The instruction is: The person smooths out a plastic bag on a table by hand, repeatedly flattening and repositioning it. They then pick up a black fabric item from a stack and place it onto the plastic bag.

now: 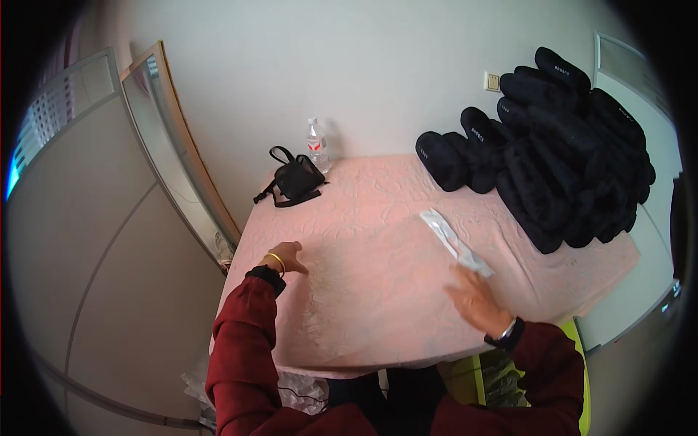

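Note:
My left hand [285,256] rests at the left side of the pink tablecloth [378,182], its thumb and fingers apart and holding nothing. In front of it lies a faint, shiny, see-through film [317,291], like clear plastic, stretching toward the middle of the table. My right hand [478,299] is over the right part of the cloth, slightly blurred, with its fingers stretched out. Just beyond its fingertips is a long, narrow white packet [449,238]; the hand overlaps the packet's near end in this view.
A tall pile of black padded items [560,152] with small white lettering fills the back right. At the back left are a black strapped mesh pouch [294,182] and a clear bottle [315,145]. Below the table's right edge stands a yellow-green bin [574,349] with plastic inside.

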Demonstrator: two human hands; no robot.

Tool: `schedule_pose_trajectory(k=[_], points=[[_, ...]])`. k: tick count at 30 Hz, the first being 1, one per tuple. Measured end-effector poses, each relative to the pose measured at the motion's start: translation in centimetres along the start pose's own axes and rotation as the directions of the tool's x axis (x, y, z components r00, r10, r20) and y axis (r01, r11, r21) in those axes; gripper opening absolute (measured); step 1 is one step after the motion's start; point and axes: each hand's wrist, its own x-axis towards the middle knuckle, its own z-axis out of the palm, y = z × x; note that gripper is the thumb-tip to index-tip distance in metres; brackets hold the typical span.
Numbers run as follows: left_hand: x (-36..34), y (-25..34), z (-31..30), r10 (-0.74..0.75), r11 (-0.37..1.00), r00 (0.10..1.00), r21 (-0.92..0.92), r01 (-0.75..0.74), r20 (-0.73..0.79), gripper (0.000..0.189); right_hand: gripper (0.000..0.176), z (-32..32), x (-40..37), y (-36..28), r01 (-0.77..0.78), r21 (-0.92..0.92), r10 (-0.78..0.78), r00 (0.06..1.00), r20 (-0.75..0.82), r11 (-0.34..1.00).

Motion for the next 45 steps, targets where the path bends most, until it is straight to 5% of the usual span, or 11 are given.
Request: schedule_pose_trajectory(k=[3,6,9,13,17,20,30,33,36,39,45], points=[[-1.0,-1.4,0.7,-0.069,0.995,0.991,-0.086,0.059,-0.118,0.043,0.043,-0.5,1.7,2.5,-0.235,-0.148,0.239,0.971,0.01,0.961],[-4.0,-0.9,0.5,-0.227,0.925,0.967,-0.337,0.176,-0.118,0.028,0.051,0.0,1.4,2.4,-0.43,0.113,0.433,0.901,-0.008,0.896],[-7.4,1.0,0.6,-0.354,0.762,0.934,-0.596,0.255,-0.052,0.023,0.061,0.7,0.7,0.7,-0.697,0.358,0.511,0.707,0.489,0.622],[-11.1,3.5,1.9,-0.381,0.507,0.924,-0.842,0.185,-0.026,0.016,0.066,2.0,-0.4,-2.4,-0.728,0.603,0.503,0.674,0.542,0.326],[-14.7,7.2,4.1,-0.378,0.176,0.925,-0.979,0.104,0.03,0.017,0.072,2.5,-1.9,-3.7,-0.61,0.647,0.458,0.785,0.416,0.457],[-18.0,10.4,6.0,-0.376,0.01,0.922,-0.995,0.099,0.088,0.016,0.067,0.8,-1.5,-5.3,-0.673,0.682,0.496,0.713,0.495,0.287],[-22.7,14.5,9.3,-0.368,0.316,0.917,-0.948,-0.033,-0.154,0.044,0.051,1.8,-4.2,-2.5,-0.778,0.594,0.535,0.598,0.597,0.206],[-23.3,15.4,9.4,-0.353,0.347,0.903,-0.931,-0.115,-0.243,0.057,0.051,1.1,-4.3,-2.7,-0.65,0.534,0.481,0.76,0.437,0.541],[-23.6,15.3,9.6,-0.252,0.256,0.915,-0.934,-0.251,-0.315,0.065,0.048,-0.5,-3.9,-5.4,-0.565,0.589,0.487,0.818,0.306,0.578],[-24.0,13.5,10.3,0.023,0.701,0.922,-0.651,-0.29,-0.386,0.063,0.045,-1.0,-4.2,-7.2,-0.51,0.599,0.482,0.847,0.224,0.618],[-23.6,14.6,11.3,-0.233,0.393,0.911,-0.89,-0.233,-0.341,0.052,0.039,-0.8,-5.8,-6.1,-0.548,0.57,0.496,0.827,0.264,0.612]])
